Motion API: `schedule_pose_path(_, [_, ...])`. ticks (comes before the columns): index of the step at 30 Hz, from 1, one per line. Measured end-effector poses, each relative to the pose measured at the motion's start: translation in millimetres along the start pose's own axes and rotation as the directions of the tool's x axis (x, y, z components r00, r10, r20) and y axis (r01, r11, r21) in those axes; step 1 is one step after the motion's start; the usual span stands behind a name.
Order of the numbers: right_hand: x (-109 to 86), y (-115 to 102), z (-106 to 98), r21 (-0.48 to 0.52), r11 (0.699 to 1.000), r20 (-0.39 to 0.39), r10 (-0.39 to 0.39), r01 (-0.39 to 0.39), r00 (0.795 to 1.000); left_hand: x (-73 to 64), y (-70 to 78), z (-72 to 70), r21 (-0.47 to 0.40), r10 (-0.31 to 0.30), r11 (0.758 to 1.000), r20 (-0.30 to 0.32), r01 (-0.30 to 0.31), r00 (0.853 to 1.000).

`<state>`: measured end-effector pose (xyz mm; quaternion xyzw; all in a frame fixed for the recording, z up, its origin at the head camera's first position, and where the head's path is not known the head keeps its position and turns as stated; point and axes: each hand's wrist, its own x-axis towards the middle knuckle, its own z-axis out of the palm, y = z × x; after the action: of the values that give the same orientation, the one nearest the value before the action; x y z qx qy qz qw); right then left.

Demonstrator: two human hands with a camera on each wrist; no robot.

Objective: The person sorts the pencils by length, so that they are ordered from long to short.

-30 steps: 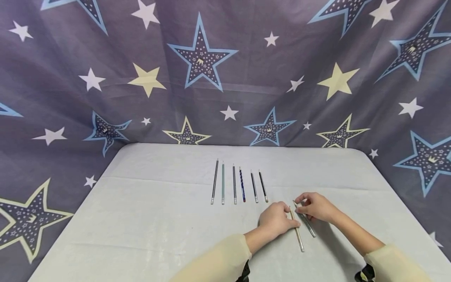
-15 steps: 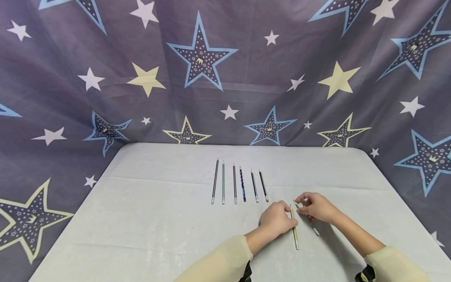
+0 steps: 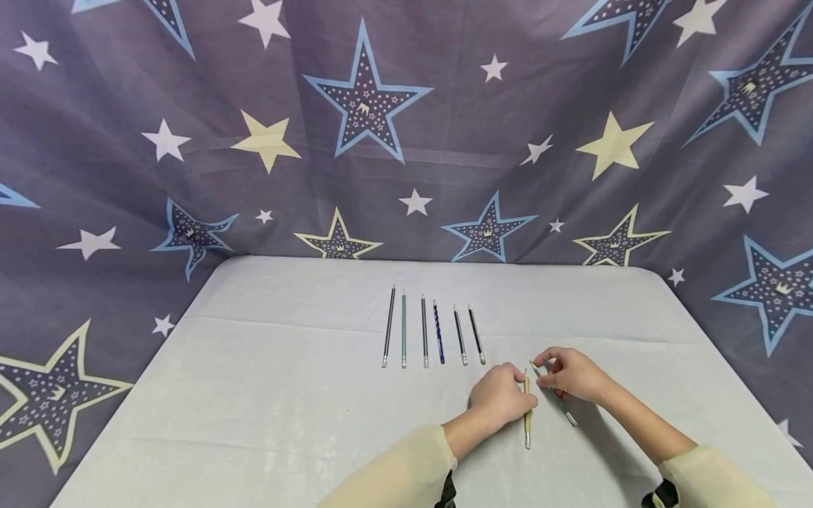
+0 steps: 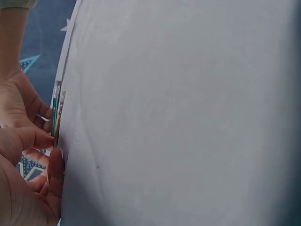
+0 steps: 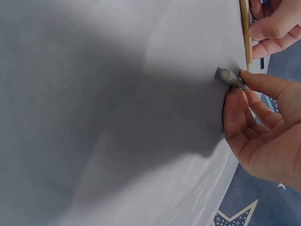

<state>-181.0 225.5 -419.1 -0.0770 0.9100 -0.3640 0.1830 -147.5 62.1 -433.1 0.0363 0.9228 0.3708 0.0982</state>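
My left hand (image 3: pixel 498 395) pinches a yellow pencil (image 3: pixel 527 423) between thumb and fingers; its eraser end points toward me. To the right of it, my right hand (image 3: pixel 571 374) pinches a darker pencil (image 3: pixel 565 410), which slants with its eraser end to the lower right. In the left wrist view this pencil (image 4: pixel 56 101) looks green, beside the yellow pencil (image 4: pixel 58 122). The right wrist view has its eraser end (image 5: pixel 226 75) toward the camera, with the fingertips around it. Both pencils are close to the tabletop; whether they touch it I cannot tell.
Several pencils lie in a row up the white-covered table (image 3: pixel 286 395): black ones, a green one (image 3: pixel 404 328) and a blue patterned one (image 3: pixel 439 331). The rightmost black pencil (image 3: pixel 476 335) is nearest my hands. A star-patterned curtain (image 3: pixel 406 169) hangs behind the table.
The yellow pencil's eraser end has swung left, so the pencil now points nearly straight away from me. The darker pencil's eraser end has shifted slightly right. Both hands stay almost in place.
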Motion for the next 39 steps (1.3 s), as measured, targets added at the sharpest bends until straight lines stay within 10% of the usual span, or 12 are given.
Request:
schedule_pose_path(13, [0.4, 1.3, -1.5, 0.006, 1.0, -0.008, -0.011, 0.011, 1.0, -0.5, 2.3, 2.4, 0.103, 0.052, 0.994, -0.037, -0.048, 0.998])
schedule_pose_path(22, [0.1, 1.1, -2.5, 0.002, 1.0, 0.0, -0.008, 0.008, 1.0, 0.6, -0.9, -3.4, -0.081, 0.025, 0.996, 0.014, -0.024, 1.0])
schedule_pose_path(29, [0.0, 0.5, -4.0, -0.005, 1.0, 0.013, -0.023, 0.023, 1.0, -0.3, -3.0, -6.9, -0.289, -0.053, 0.954, 0.08, 0.074, 0.995])
schedule_pose_path(39, [-2.0, 2.3, -3.1, 0.003, 1.0, 0.027, -0.001, 0.001, 1.0, -0.8, -8.2, -18.5, -0.367, -0.078, 0.919, 0.18, 0.141, 0.981])
